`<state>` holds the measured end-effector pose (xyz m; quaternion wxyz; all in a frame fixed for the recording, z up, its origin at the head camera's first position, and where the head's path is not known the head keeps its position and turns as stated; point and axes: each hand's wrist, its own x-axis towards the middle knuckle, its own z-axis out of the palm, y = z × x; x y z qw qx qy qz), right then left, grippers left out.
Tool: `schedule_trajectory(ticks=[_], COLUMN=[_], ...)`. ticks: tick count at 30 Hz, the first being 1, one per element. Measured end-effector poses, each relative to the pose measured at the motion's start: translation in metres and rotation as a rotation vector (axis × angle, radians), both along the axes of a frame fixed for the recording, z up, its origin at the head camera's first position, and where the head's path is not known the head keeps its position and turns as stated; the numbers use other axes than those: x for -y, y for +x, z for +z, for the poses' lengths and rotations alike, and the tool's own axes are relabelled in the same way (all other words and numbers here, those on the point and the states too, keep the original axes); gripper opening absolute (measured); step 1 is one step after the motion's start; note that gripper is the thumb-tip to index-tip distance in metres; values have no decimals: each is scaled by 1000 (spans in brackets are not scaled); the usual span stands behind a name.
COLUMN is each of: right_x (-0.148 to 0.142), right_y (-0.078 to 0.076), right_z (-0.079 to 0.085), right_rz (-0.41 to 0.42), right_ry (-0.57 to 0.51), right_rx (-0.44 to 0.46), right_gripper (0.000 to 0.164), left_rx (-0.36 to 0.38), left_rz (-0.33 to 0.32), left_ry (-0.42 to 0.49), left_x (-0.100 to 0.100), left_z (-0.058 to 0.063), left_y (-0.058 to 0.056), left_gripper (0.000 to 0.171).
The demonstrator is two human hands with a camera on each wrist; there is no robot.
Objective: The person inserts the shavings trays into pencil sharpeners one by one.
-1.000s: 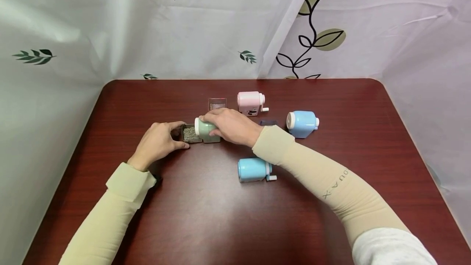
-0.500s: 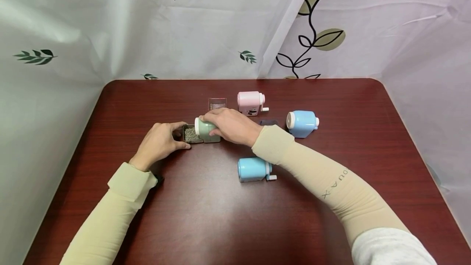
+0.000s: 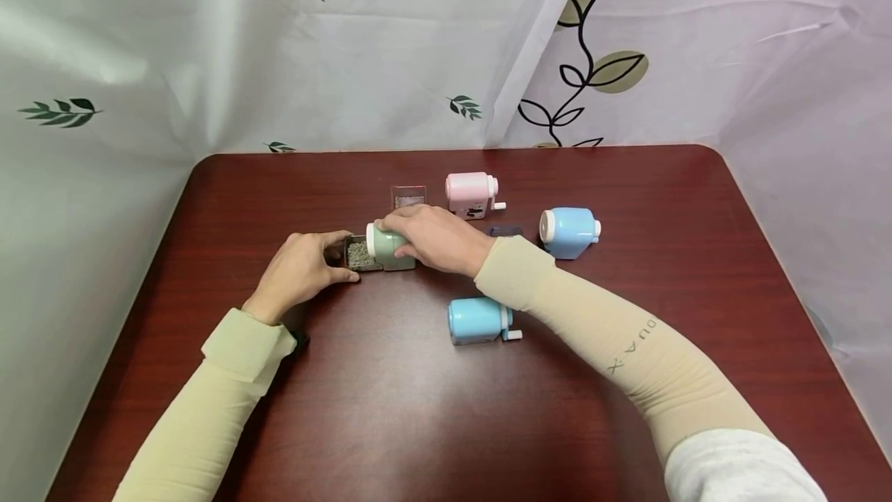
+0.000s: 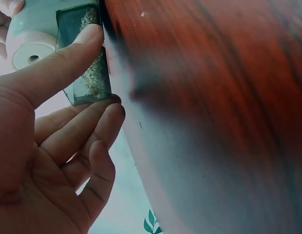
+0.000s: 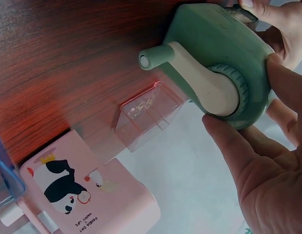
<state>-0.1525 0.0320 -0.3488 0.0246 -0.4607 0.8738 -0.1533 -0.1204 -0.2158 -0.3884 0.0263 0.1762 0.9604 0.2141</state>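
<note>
On the table stands a green crank pencil sharpener (image 3: 392, 246), gripped over its top by my right hand (image 3: 442, 238). Its white pencil-hole end faces left, and in the right wrist view its crank handle (image 5: 197, 78) shows. At its left end a clear drawer (image 3: 361, 256) full of pale shavings sticks out. My left hand (image 3: 296, 269) pinches this drawer between thumb and fingers. From the left wrist view, the thumb lies across the drawer's side (image 4: 95, 73), with shavings visible inside.
Behind the hands stand a pink panda sharpener (image 3: 468, 196) and a small clear pinkish drawer (image 3: 409, 198). A blue sharpener (image 3: 569, 232) is at the right, beside a dark bluish drawer (image 3: 505, 231). Nearer the front is a light-blue sharpener (image 3: 477, 321).
The head view has shifted slightly. The left hand and the drawer have edged very slightly toward the sharpener; the right hand keeps its grip in the same place.
</note>
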Motion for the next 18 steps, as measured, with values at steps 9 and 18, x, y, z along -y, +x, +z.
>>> schedule_trajectory(ticks=[9,18], right_x=[0,0], right_y=[-1,-1], right_z=[1,0], right_rz=[5,2], right_ry=[-9,0], right_rx=[12,10], right_gripper=[46,45], left_rx=[11,10], left_rz=[-3,-12], left_ry=[12,-1], left_x=[-4,-8], left_z=[1,-1], left_y=[-1,-3], left_gripper=[63,63])
